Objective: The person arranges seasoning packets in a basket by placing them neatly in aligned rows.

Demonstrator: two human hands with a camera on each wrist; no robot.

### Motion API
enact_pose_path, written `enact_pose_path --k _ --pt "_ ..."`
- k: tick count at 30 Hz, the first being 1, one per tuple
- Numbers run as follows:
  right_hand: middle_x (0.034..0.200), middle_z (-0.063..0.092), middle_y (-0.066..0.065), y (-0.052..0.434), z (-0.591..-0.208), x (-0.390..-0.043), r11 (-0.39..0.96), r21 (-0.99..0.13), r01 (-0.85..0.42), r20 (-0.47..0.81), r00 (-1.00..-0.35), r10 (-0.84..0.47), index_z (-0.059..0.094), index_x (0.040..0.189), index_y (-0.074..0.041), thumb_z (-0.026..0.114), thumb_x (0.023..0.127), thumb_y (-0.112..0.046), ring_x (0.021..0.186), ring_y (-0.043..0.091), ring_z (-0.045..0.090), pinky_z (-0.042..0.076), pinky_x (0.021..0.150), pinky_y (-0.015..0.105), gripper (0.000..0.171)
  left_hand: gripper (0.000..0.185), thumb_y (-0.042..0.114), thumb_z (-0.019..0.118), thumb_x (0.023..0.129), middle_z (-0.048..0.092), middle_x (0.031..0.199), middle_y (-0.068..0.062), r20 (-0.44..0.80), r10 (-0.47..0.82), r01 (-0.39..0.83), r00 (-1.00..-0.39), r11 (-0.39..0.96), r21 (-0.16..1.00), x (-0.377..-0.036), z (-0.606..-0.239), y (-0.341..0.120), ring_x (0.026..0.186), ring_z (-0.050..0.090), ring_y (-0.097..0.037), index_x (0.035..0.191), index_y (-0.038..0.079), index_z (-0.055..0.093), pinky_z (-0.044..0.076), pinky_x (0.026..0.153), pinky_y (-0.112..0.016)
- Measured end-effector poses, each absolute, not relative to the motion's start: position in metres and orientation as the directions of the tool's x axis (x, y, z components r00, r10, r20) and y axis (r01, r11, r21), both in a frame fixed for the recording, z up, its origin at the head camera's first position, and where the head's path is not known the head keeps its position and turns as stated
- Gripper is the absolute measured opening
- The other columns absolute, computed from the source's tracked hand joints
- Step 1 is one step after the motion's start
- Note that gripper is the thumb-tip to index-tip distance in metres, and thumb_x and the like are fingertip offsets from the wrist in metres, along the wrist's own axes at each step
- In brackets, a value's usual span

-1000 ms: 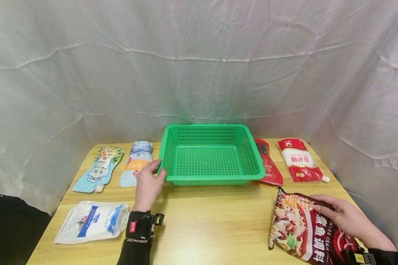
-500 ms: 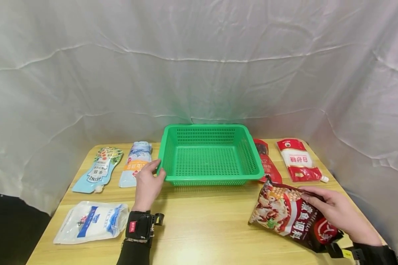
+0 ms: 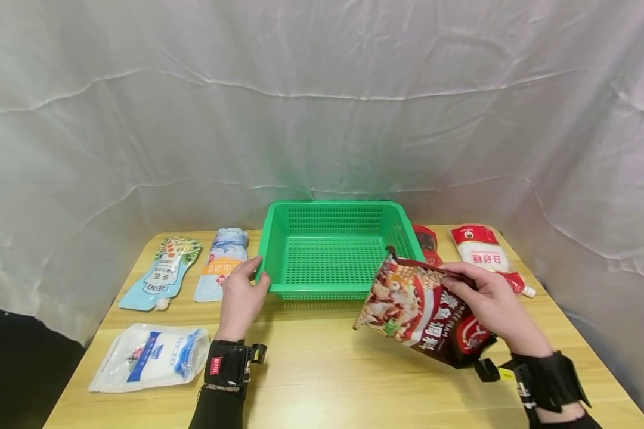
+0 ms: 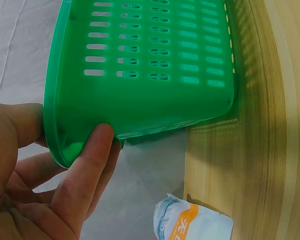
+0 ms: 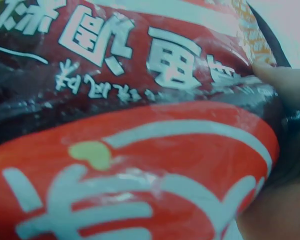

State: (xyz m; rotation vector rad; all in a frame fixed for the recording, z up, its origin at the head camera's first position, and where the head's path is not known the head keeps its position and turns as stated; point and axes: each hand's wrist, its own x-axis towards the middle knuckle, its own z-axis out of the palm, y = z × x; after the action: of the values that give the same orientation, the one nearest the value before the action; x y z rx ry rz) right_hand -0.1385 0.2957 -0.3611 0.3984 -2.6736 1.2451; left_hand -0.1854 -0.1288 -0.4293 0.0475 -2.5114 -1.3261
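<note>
My right hand (image 3: 485, 301) grips a dark red seasoning bag (image 3: 415, 310) and holds it in the air, just in front of the green basket's (image 3: 327, 292) near right corner. The bag's red print (image 5: 140, 150) fills the right wrist view, with a fingertip (image 5: 282, 80) at its edge. My left hand (image 3: 241, 295) holds the basket's near left corner; in the left wrist view a finger (image 4: 92, 165) presses under the rim (image 4: 57, 125) and the thumb lies on top. The basket is empty.
Left of the basket lie a Heinz pouch (image 3: 161, 274), a blue-and-orange pouch (image 3: 219, 262) and, nearer me, a white-and-blue bag (image 3: 150, 356). A red pouch (image 3: 426, 238) and a white-and-red pouch (image 3: 483, 253) lie on the right. White cloth hangs behind the wooden table (image 3: 322, 381).
My right hand has lifted the dark red bag from the table's near right corner and carried it left and away, up to the basket. The left hand has stayed on the basket.
</note>
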Motion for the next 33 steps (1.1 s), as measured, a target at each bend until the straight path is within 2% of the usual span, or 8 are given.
enact_pose_path --k 5,8,12,16,21,27,31,33 --pt "0.113 0.069 -0.002 0.266 -0.356 -0.152 0.513 -0.778 -0.362 0.314 -0.932 -0.18 0.07 0.129 -0.004 0.065 0.103 -0.008 0.087 0.01 0.065 0.058 0.07 0.024 0.027 0.044 0.008 0.063 0.096 0.06 0.143 -0.024 0.25 -0.158 0.115 -0.955 0.58 0.806 -0.185 -0.429 -0.13 0.116 0.067 -0.041 0.139 -0.005 0.062 0.058 0.095 -0.052" --pt "0.11 0.069 -0.005 0.252 -0.352 -0.156 0.463 -0.797 -0.387 0.338 -0.922 -0.189 0.07 0.127 -0.003 0.064 0.103 -0.007 0.086 0.011 0.066 0.06 0.069 0.025 0.025 0.045 0.01 0.064 0.097 0.057 0.146 -0.024 0.243 -0.139 0.12 -0.96 0.581 0.805 -0.186 -0.429 -0.128 0.118 0.066 -0.041 0.139 -0.004 0.061 0.057 0.096 -0.053" --pt "0.11 0.069 0.002 0.236 -0.347 -0.16 0.411 -0.807 -0.423 0.367 -0.906 -0.212 0.07 0.125 -0.002 0.063 0.103 -0.005 0.085 0.013 0.068 0.061 0.069 0.027 0.023 0.048 0.015 0.064 0.098 0.053 0.149 -0.023 0.236 -0.116 0.124 -0.965 0.59 0.798 -0.189 -0.427 -0.125 0.126 0.06 -0.042 0.141 -0.005 0.059 0.053 0.102 -0.055" --pt "0.112 0.07 0.011 0.222 -0.346 -0.162 0.388 -0.81 -0.439 0.378 -0.897 -0.228 0.071 0.124 -0.002 0.064 0.103 -0.003 0.087 0.012 0.067 0.059 0.071 0.025 0.023 0.051 0.021 0.064 0.099 0.048 0.154 -0.021 0.256 -0.122 0.13 -0.959 0.612 0.78 -0.188 -0.424 -0.122 0.14 0.047 -0.042 0.144 -0.003 0.057 0.04 0.114 -0.059" --pt "0.114 0.071 0.014 0.206 -0.354 -0.164 0.359 -0.831 -0.426 0.36 -0.902 -0.237 0.072 0.125 -0.002 0.065 0.101 -0.002 0.089 0.012 0.066 0.058 0.074 0.024 0.024 0.048 0.024 0.063 0.103 0.049 0.155 -0.016 0.377 -0.097 0.252 -0.921 0.589 0.767 -0.176 -0.411 -0.115 0.145 0.042 -0.039 0.144 0.002 0.058 0.032 0.119 -0.06" --pt "0.115 0.072 0.012 0.189 -0.361 -0.168 0.317 -0.832 -0.455 0.378 -0.884 -0.276 0.073 0.124 -0.003 0.065 0.101 0.0 0.092 0.012 0.065 0.057 0.077 0.022 0.025 0.051 0.026 0.062 0.105 0.05 0.156 -0.013 0.499 0.083 0.476 -0.863 0.468 0.745 -0.165 -0.389 -0.099 0.141 0.049 -0.038 0.151 0.006 0.052 0.039 0.117 -0.057" --pt "0.112 0.074 0.011 0.181 -0.363 -0.173 0.31 -0.818 -0.484 0.403 -0.868 -0.291 0.074 0.122 -0.005 0.066 0.1 0.0 0.091 0.011 0.066 0.056 0.076 0.022 0.024 0.059 0.029 0.064 0.104 0.054 0.152 -0.013 0.462 0.182 0.495 -0.868 0.39 0.776 -0.162 -0.381 -0.088 0.134 0.056 -0.034 0.155 0.008 0.045 0.048 0.11 -0.053" --pt "0.112 0.074 0.01 0.178 -0.364 -0.174 0.302 -0.821 -0.484 0.402 -0.867 -0.295 0.074 0.122 -0.005 0.066 0.1 -0.001 0.092 0.011 0.066 0.056 0.077 0.022 0.024 0.061 0.032 0.064 0.104 0.061 0.143 -0.012 0.422 0.207 0.47 -0.883 0.371 0.801 -0.161 -0.378 -0.083 0.127 0.062 -0.029 0.156 0.007 0.044 0.052 0.105 -0.05"
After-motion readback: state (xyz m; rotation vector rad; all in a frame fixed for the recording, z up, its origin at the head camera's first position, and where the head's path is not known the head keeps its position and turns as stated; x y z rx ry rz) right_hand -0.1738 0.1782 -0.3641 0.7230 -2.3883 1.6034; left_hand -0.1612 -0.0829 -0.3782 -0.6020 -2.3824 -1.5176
